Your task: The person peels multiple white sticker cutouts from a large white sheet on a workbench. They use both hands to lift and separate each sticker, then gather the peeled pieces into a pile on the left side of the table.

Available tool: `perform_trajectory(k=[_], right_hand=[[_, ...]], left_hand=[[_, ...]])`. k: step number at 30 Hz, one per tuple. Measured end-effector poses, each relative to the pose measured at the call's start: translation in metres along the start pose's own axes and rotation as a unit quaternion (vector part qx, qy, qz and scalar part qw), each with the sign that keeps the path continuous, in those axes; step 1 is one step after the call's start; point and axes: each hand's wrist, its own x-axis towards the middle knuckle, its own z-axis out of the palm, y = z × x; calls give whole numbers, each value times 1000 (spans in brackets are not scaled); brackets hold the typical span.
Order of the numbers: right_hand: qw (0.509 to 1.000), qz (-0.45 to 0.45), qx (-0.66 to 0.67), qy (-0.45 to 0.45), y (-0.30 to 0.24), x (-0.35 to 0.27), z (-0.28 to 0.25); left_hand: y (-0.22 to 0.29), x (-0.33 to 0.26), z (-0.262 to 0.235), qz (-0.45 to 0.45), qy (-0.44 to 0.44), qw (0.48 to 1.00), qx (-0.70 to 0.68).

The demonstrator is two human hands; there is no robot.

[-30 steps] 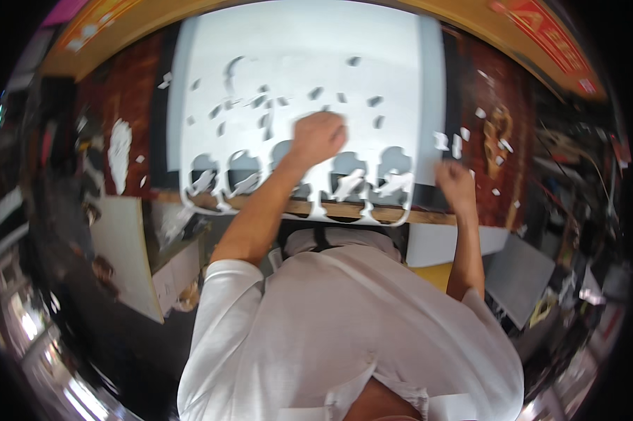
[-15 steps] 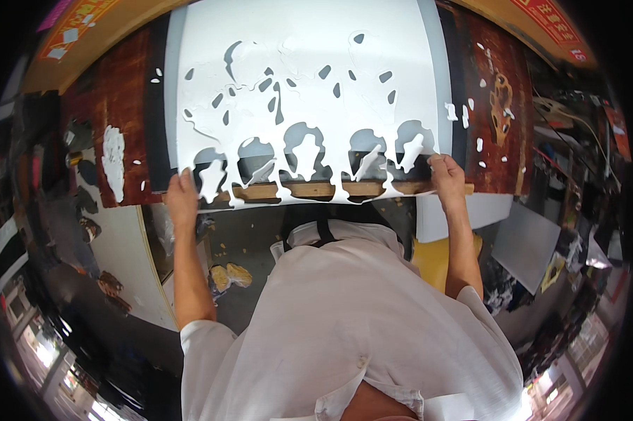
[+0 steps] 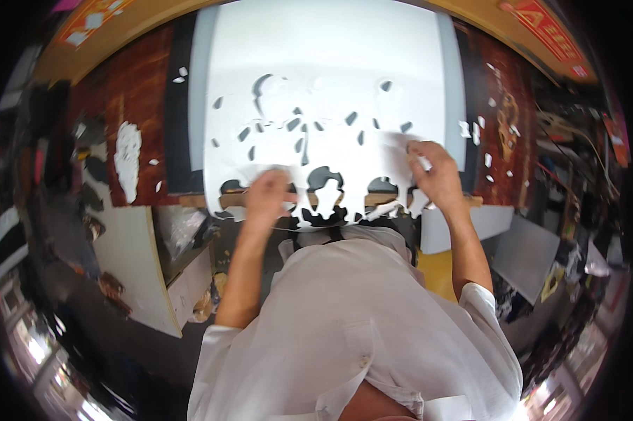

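Observation:
A large white sheet with many cut-out openings lies over the table and hangs past its near edge. Along its near part are large rounded holes, with a white cut shape showing in the middle one. My left hand is over the near left part of the sheet, smeared by motion, so its grip is unclear. Above the near right part is my right hand, fingers bent, thumb apart from the forefinger. A blurred greyish patch lies beside its fingertips, and I cannot make out what it is.
Below the sheet is a grey-and-black surface on a reddish-brown wooden table. White scraps and a tan metal-like cutting shape lie at the sides. A white panel stands below right, near a yellow object.
Both hands have let go of the sheet's near corners and moved inward over it, the left one farther. The sheet has shifted toward me and right, its near edge now drooping off the table.

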Motion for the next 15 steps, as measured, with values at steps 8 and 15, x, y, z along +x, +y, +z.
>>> perform_trajectory(k=[8, 15], right_hand=[[940, -239, 193, -146, -68, 62, 120], [908, -283, 237, -199, -114, 94, 163]], left_hand=[[-15, -7, 38, -34, 183, 982, -24], [-8, -10, -2, -15, 316, 947, -62]])
